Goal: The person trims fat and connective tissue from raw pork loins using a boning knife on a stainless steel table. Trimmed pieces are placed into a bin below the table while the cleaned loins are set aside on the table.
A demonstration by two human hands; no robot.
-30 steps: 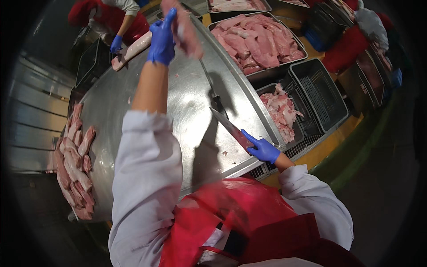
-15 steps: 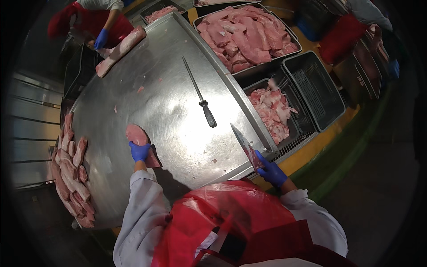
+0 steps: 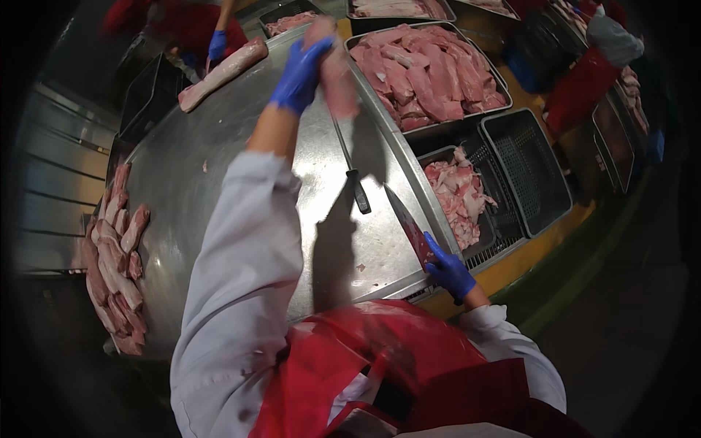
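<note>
My left hand (image 3: 298,77), in a blue glove, is raised over the far part of the steel table with its fingers closed on a piece of meat (image 3: 337,77). The meat is long, pink and smeared by motion. Near the table's right edge, my right hand (image 3: 449,271), also gloved in blue, grips a knife (image 3: 410,228); its handle is hidden in the fist and the blade points away from me. Between the hands a sharpening steel (image 3: 355,182) with a black handle lies on the table (image 3: 241,153). The lifted meat hides the tip of its rod.
A tray (image 3: 504,91) heaped with meat slices stands beyond the right edge. Nearer are a crate of trimmings (image 3: 461,201) and a dark crate (image 3: 526,171). Several meat strips (image 3: 117,255) pile at the left. Another person's gloved hand (image 3: 217,45) is by a long loin (image 3: 223,73).
My left hand has lifted the piece of meat off the table and carried it far forward and to the right. My right hand stays near the table edge with the knife.
</note>
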